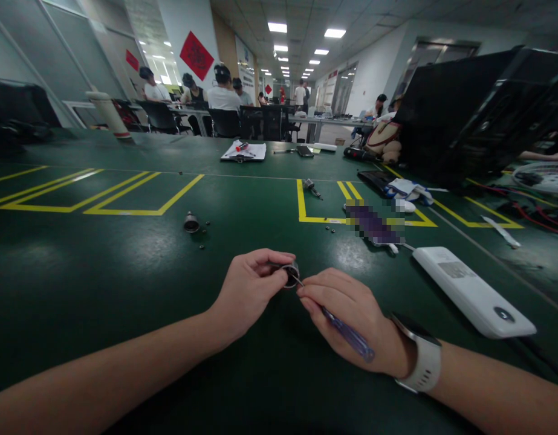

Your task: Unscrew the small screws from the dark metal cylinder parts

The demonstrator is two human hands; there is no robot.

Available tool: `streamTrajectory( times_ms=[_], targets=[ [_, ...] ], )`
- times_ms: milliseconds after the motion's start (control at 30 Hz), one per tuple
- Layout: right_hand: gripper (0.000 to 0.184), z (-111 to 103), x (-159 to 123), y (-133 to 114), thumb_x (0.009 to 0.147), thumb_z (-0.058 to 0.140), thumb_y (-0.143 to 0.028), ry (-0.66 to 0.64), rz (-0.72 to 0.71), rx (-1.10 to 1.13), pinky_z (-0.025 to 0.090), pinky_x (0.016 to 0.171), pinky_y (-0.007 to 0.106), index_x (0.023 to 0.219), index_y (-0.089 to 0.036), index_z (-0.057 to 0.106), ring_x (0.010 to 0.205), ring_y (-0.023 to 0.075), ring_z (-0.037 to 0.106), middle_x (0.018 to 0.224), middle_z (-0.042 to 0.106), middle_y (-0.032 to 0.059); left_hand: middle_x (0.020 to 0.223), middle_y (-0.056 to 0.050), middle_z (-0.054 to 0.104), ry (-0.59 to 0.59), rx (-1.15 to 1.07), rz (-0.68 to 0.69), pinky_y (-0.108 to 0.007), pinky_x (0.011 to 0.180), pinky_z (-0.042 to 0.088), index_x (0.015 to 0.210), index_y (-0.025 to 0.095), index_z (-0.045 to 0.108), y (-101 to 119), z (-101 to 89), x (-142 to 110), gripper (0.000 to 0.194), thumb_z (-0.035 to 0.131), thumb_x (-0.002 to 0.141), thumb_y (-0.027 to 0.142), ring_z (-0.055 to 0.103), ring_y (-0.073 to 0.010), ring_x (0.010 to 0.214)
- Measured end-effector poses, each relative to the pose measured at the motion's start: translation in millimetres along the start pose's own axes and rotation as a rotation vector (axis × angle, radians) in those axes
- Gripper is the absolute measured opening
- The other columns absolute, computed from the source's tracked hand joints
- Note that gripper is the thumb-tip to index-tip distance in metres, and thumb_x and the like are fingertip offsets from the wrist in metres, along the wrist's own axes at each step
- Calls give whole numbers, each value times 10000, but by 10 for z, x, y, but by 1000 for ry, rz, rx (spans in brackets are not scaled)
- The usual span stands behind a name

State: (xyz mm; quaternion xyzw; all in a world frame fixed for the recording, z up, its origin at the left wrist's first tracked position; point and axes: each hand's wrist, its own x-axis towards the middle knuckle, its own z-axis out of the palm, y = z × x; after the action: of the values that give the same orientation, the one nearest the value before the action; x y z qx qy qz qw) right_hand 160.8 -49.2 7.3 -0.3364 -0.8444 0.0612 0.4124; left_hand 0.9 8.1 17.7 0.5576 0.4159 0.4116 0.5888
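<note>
Between thumb and fingers, my left hand (pixel 246 293) grips a small round metal part (pixel 291 277) whose hollow end faces me. My right hand (pixel 346 308) is closed around a screwdriver (pixel 349 334) with a translucent purple handle. The screwdriver's thin shaft points into the hollow of the metal part; its tip is hidden inside. A metal cup-shaped part (pixel 191 222) rests on the green table ahead of my left hand, with several tiny pieces near it. Farther off, another metal part (pixel 310 187) lies inside a yellow-taped outline.
A white power bank (pixel 473 290) lies to the right, cabled to a phone (pixel 373 225). Behind are a clipboard (pixel 243 151) and a large black case (pixel 482 115). A pale bottle (pixel 110 115) stands at the back left. Several people sit at tables beyond.
</note>
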Motion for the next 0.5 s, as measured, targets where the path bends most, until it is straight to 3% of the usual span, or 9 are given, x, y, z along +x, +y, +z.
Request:
streamTrajectory(
  times_ms=[500],
  targets=[
    [193, 12, -43, 16, 807, 494, -73, 49, -3, -3, 517, 668, 316, 957, -151, 586, 760, 173, 610, 874, 666, 94, 838, -46, 725, -48, 92, -25, -241, 670, 540, 861, 140, 706, 9, -1, -23, 218, 611, 667, 117, 666, -156, 742]
  ],
)
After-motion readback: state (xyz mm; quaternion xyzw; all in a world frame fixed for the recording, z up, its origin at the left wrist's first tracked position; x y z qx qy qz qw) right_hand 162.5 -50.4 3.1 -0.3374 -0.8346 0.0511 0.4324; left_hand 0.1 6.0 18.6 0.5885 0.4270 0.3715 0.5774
